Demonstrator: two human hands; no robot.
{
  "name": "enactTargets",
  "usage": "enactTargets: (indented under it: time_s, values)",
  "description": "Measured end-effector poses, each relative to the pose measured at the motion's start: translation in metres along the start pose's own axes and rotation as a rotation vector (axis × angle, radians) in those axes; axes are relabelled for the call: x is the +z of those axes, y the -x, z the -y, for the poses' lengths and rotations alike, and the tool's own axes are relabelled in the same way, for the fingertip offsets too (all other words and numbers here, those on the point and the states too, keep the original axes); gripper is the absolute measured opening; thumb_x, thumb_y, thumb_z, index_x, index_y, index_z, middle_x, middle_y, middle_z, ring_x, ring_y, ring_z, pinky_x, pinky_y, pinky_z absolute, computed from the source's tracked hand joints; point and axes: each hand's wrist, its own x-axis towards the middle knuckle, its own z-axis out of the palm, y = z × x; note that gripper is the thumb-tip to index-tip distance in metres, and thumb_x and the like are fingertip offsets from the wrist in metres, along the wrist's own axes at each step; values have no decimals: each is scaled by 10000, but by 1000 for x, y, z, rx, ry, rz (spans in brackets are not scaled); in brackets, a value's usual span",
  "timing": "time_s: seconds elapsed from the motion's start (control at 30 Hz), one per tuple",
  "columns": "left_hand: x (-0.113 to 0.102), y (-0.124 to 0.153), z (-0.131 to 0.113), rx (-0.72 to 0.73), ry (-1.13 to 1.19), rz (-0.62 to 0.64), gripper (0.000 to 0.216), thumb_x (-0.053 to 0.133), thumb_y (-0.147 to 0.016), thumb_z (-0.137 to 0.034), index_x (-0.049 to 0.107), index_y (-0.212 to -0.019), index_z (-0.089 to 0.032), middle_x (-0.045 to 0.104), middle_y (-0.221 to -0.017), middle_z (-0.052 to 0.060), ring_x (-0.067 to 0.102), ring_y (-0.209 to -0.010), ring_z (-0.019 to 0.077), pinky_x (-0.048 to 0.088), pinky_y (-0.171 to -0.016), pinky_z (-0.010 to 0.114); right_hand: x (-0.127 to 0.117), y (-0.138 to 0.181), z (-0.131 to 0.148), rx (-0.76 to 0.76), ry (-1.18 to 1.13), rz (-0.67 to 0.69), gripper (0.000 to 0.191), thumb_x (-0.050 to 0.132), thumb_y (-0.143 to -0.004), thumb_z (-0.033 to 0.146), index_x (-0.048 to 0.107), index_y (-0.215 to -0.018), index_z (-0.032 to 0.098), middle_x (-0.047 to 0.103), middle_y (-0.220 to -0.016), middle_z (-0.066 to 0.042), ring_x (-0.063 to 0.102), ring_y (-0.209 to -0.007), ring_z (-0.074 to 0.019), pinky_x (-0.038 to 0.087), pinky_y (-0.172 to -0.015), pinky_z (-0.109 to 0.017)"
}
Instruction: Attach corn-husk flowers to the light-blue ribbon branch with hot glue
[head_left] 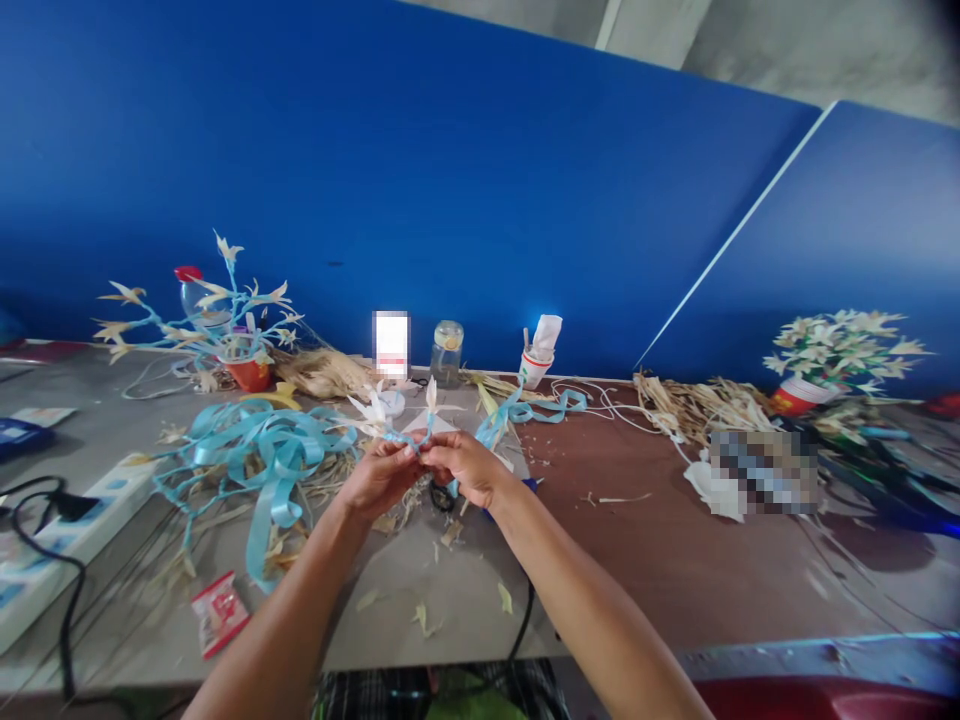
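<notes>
Over the middle of the table, my left hand [377, 476] pinches the blue-wrapped stem of a craft flower sprig [432, 402]. Pale, pointed petals rise above the fingers. My right hand [466, 464] meets it from the other side, thumb and fingers closed at the same stem; the exact grip point is partly hidden. Light blue ribbon [279, 500] lies in loose loops left of my hands, among dry husk scraps. Another length of blue ribbon [540, 408] is behind my right hand. A dark ring-shaped item [441, 496] shows just below the hands.
At back left, a red cup [247, 374] holds a blue-stemmed flower branch. A glass jar [448, 352] and a white paper cup [535, 368] stand by the blue partition [480, 180]. A power strip [82, 540] lies left; husk bundles [705, 408] and a potted bouquet [832, 350] are right.
</notes>
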Motion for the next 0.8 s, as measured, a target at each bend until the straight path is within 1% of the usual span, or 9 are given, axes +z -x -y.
enactTargets:
  time_s: [0.2,0.3,0.4,0.47,0.53,0.6,0.67,0.73,0.8]
  values:
    - [4,1,-3,-4,10,21,228,796,-570,-262,690,-729,-137,633,-762,63,598,-740,183,460,-729,327,-1,3,1,-19,37,21,151,666,-543,251,558,-576,151,404,-466,83,271,-433,-37,162,-458,-219]
    - [6,2,-3,-6,12,29,212,788,-569,-265,660,-689,-145,615,-814,66,587,-749,188,467,-718,334,2,4,1,-36,79,-16,182,667,-541,285,534,-552,160,384,-464,83,276,-445,-46,182,-462,-224]
    - [7,-1,-1,2,5,10,217,783,-579,-286,657,-687,-148,614,-807,66,586,-744,185,468,-703,323,4,2,-3,-64,149,-74,180,647,-575,302,530,-562,165,393,-479,78,277,-463,-56,201,-471,-223]
    - [8,-3,3,40,8,-66,222,796,-561,-277,666,-682,-144,624,-760,53,584,-713,163,462,-694,295,4,-2,-8,-110,239,-153,153,615,-609,293,536,-577,166,415,-496,71,303,-474,-63,231,-484,-219]
    - [8,-6,8,113,-26,-195,205,808,-540,-250,664,-635,-138,627,-679,33,565,-643,131,450,-664,263,3,-4,-13,-166,381,-273,113,581,-637,266,548,-594,167,447,-517,59,352,-495,-76,267,-503,-217]
    - [10,-9,12,165,-117,-310,191,807,-539,-237,664,-607,-130,628,-618,19,544,-590,114,439,-630,247,2,-5,-15,-205,550,-383,91,552,-659,242,558,-603,170,476,-533,43,401,-526,-93,297,-523,-219]
    - [11,-10,15,180,-172,-353,189,802,-550,-238,677,-632,-122,636,-603,14,552,-591,116,440,-628,242,1,-5,-15,-240,682,-452,92,533,-674,230,564,-608,175,501,-544,31,434,-556,-107,318,-546,-223]
    - [12,-9,16,182,-102,-322,184,794,-568,-226,688,-681,-126,653,-636,8,578,-628,114,453,-662,233,2,-3,-13,-288,714,-476,98,524,-680,229,571,-613,174,516,-554,25,449,-574,-112,330,-566,-226]
    - [12,-8,14,163,26,-233,169,779,-598,-196,690,-730,-138,675,-706,10,601,-673,106,463,-702,224,4,-2,-10,-313,613,-450,103,526,-671,239,573,-610,170,514,-554,29,439,-565,-106,325,-560,-226]
